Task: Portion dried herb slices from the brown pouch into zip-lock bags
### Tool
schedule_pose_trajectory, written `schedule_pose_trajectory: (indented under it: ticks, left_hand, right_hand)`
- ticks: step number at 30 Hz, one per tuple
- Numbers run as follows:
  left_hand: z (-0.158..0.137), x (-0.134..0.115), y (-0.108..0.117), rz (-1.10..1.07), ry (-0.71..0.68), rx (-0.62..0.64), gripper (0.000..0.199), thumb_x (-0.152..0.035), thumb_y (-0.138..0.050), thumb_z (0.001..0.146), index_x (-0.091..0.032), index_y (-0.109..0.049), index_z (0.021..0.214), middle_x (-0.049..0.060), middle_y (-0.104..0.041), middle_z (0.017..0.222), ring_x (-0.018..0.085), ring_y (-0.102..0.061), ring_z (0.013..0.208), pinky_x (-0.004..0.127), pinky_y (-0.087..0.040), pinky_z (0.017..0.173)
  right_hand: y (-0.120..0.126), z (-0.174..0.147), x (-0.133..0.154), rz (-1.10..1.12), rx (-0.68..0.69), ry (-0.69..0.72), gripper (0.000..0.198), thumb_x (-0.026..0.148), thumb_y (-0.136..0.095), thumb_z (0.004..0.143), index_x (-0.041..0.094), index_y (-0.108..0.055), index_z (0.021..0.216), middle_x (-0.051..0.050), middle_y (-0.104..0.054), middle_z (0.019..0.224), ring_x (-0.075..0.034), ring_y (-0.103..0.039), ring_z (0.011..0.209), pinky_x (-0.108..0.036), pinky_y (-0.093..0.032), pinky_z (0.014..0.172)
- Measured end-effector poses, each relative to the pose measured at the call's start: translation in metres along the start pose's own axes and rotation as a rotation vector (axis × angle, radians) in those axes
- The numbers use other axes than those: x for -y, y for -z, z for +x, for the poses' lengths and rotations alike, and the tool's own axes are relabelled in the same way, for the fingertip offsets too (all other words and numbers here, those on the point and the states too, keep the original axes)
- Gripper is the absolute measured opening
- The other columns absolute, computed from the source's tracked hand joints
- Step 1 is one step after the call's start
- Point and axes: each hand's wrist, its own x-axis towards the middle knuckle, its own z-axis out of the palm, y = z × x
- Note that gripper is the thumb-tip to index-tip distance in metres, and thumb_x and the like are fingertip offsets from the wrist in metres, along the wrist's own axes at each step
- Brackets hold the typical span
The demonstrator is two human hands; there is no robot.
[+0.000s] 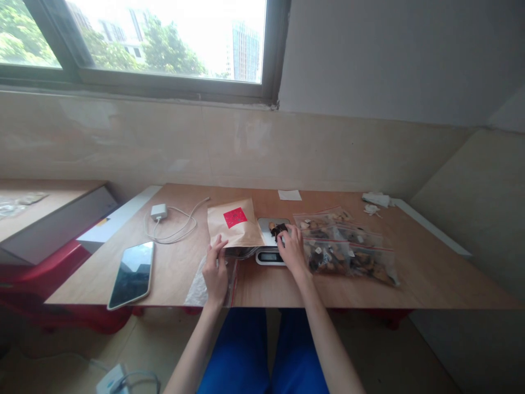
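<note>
My left hand (215, 272) rests at the lower left edge of a brown kraft paper bag (219, 221) with a red square label (235, 217); its fingers are slightly spread and touch the paper. Under that hand lies a clear zip bag (197, 285), partly covered. My right hand (292, 249) reaches over a small white digital scale (268, 236), fingertips pinched on dark dried pieces (279, 229) lying on its plate. The scale's display (270, 256) faces me, its reading too small to make out.
Right of the scale lie several zip bags (334, 257) of dried brown and dark pieces. A phone (132, 273) and a white charger (159, 212) with cable are at left. White paper (289, 195) lies at the back, crumpled tissue (372, 209) at the far right.
</note>
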Motion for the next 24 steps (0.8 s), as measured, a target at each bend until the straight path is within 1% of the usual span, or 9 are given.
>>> schedule_pose_trajectory:
  ticks: [3, 5, 6, 8, 10, 12, 15, 18, 24]
  left_hand:
    - [0.000, 0.000, 0.000, 0.010, -0.011, 0.002, 0.023, -0.026, -0.041, 0.089, -0.022, -0.059, 0.102, 0.006, -0.057, 0.124, 0.019, -0.049, 0.119, 0.040, -0.033, 0.105]
    - [-0.001, 0.000, 0.000, 0.022, -0.019, 0.009, 0.024, -0.027, -0.041, 0.089, -0.022, -0.059, 0.103, 0.006, -0.057, 0.124, 0.019, -0.049, 0.119, 0.040, -0.032, 0.106]
    - [-0.001, 0.000, 0.001, 0.026, -0.020, 0.012, 0.024, -0.027, -0.040, 0.089, -0.022, -0.059, 0.104, 0.006, -0.057, 0.124, 0.019, -0.049, 0.119, 0.040, -0.032, 0.106]
    - [-0.001, 0.000, 0.001, 0.028, -0.019, 0.014, 0.025, -0.027, -0.040, 0.089, -0.022, -0.059, 0.105, 0.006, -0.058, 0.124, 0.019, -0.050, 0.118, 0.040, -0.033, 0.105]
    - [-0.002, 0.000, 0.001, 0.020, -0.018, 0.011, 0.025, -0.026, -0.040, 0.089, -0.023, -0.059, 0.105, 0.005, -0.058, 0.122, 0.019, -0.051, 0.117, 0.040, -0.034, 0.105]
    - [-0.002, 0.000, 0.001, 0.011, -0.012, 0.008, 0.026, -0.026, -0.039, 0.089, -0.023, -0.059, 0.106, 0.005, -0.059, 0.122, 0.019, -0.051, 0.116, 0.040, -0.033, 0.105]
    - [-0.001, 0.001, 0.001, 0.003, 0.015, -0.011, 0.027, -0.026, -0.039, 0.089, -0.022, -0.059, 0.106, 0.005, -0.059, 0.122, 0.018, -0.052, 0.116, 0.039, -0.033, 0.105]
    - [-0.001, 0.000, 0.001, -0.011, 0.034, -0.029, 0.027, -0.027, -0.038, 0.089, -0.023, -0.059, 0.106, 0.004, -0.058, 0.122, 0.018, -0.052, 0.116, 0.038, -0.034, 0.104]
    - [0.000, 0.000, 0.002, 0.001, 0.038, -0.025, 0.027, -0.028, -0.038, 0.089, -0.023, -0.060, 0.104, 0.005, -0.059, 0.121, 0.018, -0.051, 0.116, 0.038, -0.034, 0.104]
  right_hand:
    - [0.018, -0.002, 0.027, 0.174, -0.102, -0.008, 0.012, 0.014, -0.045, 0.082, 0.018, -0.056, 0.081, -0.012, -0.053, 0.100, -0.024, -0.048, 0.103, -0.042, -0.039, 0.091]
    - [0.029, -0.005, 0.050, 0.377, -0.116, 0.061, 0.013, 0.013, -0.042, 0.083, 0.018, -0.054, 0.086, -0.007, -0.055, 0.091, -0.019, -0.052, 0.093, -0.036, -0.043, 0.085]
    - [0.033, -0.007, 0.061, 0.465, -0.067, 0.125, 0.014, 0.012, -0.041, 0.083, 0.018, -0.053, 0.086, -0.006, -0.055, 0.087, -0.017, -0.054, 0.088, -0.032, -0.045, 0.081]
    - [0.034, -0.011, 0.081, 0.545, 0.119, 0.262, 0.017, 0.009, -0.041, 0.082, 0.019, -0.054, 0.085, -0.004, -0.056, 0.083, -0.015, -0.056, 0.081, -0.028, -0.047, 0.077]
    - [0.028, -0.016, 0.094, 0.518, 0.286, 0.348, 0.021, 0.007, -0.040, 0.081, 0.018, -0.057, 0.087, -0.004, -0.059, 0.086, -0.015, -0.056, 0.085, -0.028, -0.047, 0.079]
    - [0.017, -0.021, 0.102, 0.432, 0.368, 0.360, 0.025, 0.006, -0.039, 0.081, 0.017, -0.059, 0.094, -0.007, -0.060, 0.096, -0.018, -0.055, 0.096, -0.031, -0.046, 0.087]
    - [0.000, -0.028, 0.105, 0.297, 0.396, 0.310, 0.033, 0.006, -0.039, 0.082, 0.013, -0.055, 0.111, -0.012, -0.057, 0.112, -0.022, -0.051, 0.108, -0.038, -0.043, 0.095]
    - [-0.010, -0.032, 0.105, 0.237, 0.405, 0.264, 0.044, 0.004, -0.039, 0.080, 0.011, -0.048, 0.122, -0.015, -0.053, 0.122, -0.025, -0.048, 0.114, -0.043, -0.042, 0.098]
    - [-0.014, -0.032, 0.104, 0.262, 0.490, 0.202, 0.041, -0.001, -0.034, 0.081, 0.015, -0.059, 0.109, -0.011, -0.060, 0.110, -0.020, -0.056, 0.104, -0.033, -0.048, 0.090]
